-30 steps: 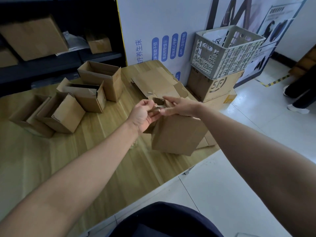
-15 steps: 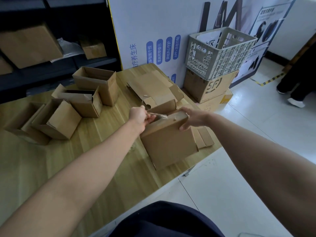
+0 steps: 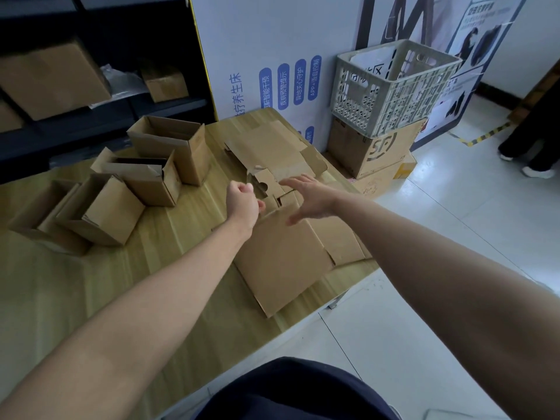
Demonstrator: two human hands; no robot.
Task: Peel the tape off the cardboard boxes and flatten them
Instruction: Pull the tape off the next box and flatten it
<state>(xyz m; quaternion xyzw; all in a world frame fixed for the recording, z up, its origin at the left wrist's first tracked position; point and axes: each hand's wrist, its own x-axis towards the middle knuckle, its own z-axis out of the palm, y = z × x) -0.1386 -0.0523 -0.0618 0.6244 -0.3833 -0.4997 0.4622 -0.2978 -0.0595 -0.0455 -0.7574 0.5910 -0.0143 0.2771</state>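
Observation:
A flattened cardboard box (image 3: 281, 262) lies on the wooden table (image 3: 127, 283) near its right edge. My left hand (image 3: 244, 201) is curled into a fist just above the box's far left corner; the tape strip it pulled is hidden inside the fist. Over the box's far edge, my right hand (image 3: 306, 198) hovers with its fingers spread and holds nothing. Another flattened box (image 3: 272, 153) with a small folded flap (image 3: 266, 184) lies just beyond both hands.
Several open cardboard boxes (image 3: 145, 180) stand on the left half of the table. A grey plastic crate (image 3: 391, 83) sits on a printed carton (image 3: 372, 150) on the floor to the right. Dark shelves (image 3: 51, 77) hold more boxes. A person's feet (image 3: 533, 156) are at far right.
The box went from upright in both hands to lying flat on the table. My left hand pulled a tape strip off and closed into a fist; my right hand let go and opened.

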